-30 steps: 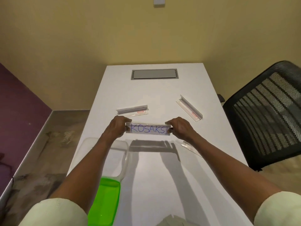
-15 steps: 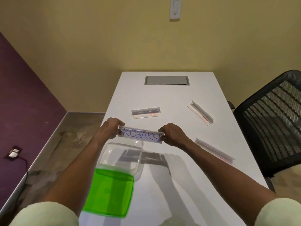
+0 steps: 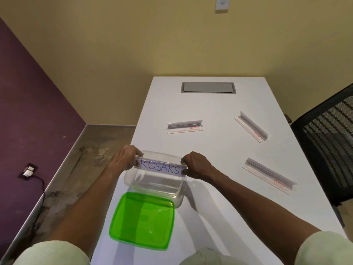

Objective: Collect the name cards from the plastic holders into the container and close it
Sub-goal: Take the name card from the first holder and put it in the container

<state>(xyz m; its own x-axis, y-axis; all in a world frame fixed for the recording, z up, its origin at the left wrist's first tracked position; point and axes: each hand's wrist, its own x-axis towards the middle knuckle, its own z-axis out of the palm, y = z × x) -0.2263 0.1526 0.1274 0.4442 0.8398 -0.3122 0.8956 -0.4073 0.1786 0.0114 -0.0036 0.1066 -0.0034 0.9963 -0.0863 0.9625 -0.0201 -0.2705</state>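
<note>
A white table (image 3: 219, 108) stands against a yellow wall (image 3: 152, 35), with a grey recessed hatch (image 3: 208, 87) near its far end. A light switch (image 3: 222, 2) sits high on that wall. A purple wall (image 3: 28, 92) runs on the left, carrying what seems to be a socket (image 3: 28, 170) with a black cord (image 3: 41, 185). The floor (image 3: 76, 159) is mottled brown. A black mesh chair (image 3: 328, 142) stands at the right.

Below the fingers (image 3: 138, 154) the clear container (image 3: 152, 185) gapes open, its green lid (image 3: 142, 219) lying nearer, while three plastic holders (image 3: 185, 127) stand beyond and rightward.
</note>
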